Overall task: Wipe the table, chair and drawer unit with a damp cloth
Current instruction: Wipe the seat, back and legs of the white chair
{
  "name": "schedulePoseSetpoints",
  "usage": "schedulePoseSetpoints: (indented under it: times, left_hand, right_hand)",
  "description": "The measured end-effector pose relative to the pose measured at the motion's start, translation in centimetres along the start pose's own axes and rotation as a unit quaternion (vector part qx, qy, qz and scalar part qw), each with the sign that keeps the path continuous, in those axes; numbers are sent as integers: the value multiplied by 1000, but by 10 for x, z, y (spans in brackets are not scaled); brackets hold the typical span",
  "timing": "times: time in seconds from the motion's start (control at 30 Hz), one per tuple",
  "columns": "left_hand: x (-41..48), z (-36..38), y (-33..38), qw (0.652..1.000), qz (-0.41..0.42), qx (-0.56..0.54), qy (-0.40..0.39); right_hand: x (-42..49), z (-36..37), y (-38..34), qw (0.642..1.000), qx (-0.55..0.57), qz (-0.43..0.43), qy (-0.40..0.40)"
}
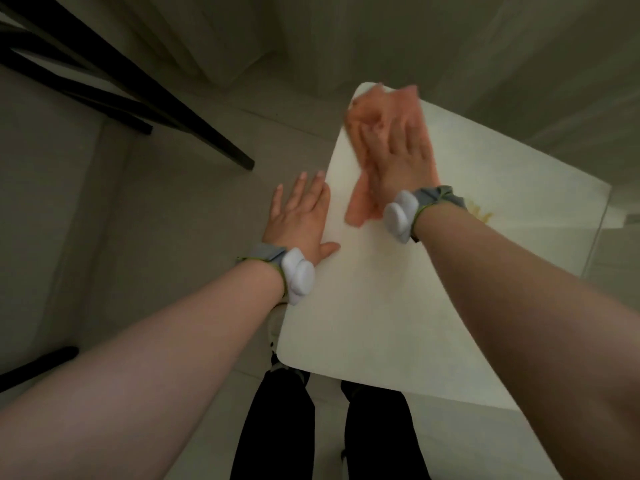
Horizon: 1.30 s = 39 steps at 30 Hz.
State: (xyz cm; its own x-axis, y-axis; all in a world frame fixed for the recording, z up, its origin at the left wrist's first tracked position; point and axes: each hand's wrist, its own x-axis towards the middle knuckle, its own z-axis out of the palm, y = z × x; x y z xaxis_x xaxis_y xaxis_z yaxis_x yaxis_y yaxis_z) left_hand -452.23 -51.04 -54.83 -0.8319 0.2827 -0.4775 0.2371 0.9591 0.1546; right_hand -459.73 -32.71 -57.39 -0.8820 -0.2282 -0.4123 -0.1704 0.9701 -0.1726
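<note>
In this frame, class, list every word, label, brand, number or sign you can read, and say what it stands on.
None: no readable text anywhere.
White table: only a yellowish mark, not lettering.
Orange cloth under the right hand: plain, blurred.
White wrist devices: no visible marking.

We see the cloth (360,202) motion-blurred and mostly hidden under the right hand (398,157); the tabletop (398,306) runs off-frame.

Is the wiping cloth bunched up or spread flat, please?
Spread flat: the orange cloth lies pressed under the right hand on the white tabletop.
</note>
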Motion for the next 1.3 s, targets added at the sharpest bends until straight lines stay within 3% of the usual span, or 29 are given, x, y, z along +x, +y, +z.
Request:
schedulePoseSetpoints:
  times: [0.17, 0.3, 0.4, 0.5, 0.77, 0.93, 1.1, 1.2, 1.3]
  left_hand:
    - [8, 1, 3, 1000, -1, 21, -12]
    - [9, 0, 5, 1000, 0, 25, -17]
    - [9, -2, 6, 1000, -7, 21, -17]
    - [8, -3, 7, 999, -12, 30, -18]
    - [3, -8, 18, 999, -34, 41, 8]
    - [10, 2, 65, 999, 32, 35, -22]
    - [25, 13, 98, 999, 32, -24, -13]
    - [34, 12, 108, 998, 48, -5, -46]
    - [39, 10, 114, 997, 51, 18, -54]
  right_hand:
    - [-56, 20, -3, 977, 103, 179, 55]
    - [-59, 24, -39, 991, 78, 100, 30]
    - [-13, 7, -43, 998, 55, 12, 19]
    - [32, -11, -26, 999, 36, -16, 10]
    - [-21, 2, 48, 978, 116, 169, 47]
    - [-74, 24, 51, 958, 131, 253, 44]
    - [-106, 41, 32, 972, 130, 193, 23]
    - [-85, 30, 76, 986, 84, 145, 26]
    - [-69, 17, 122, 979, 92, 181, 22]
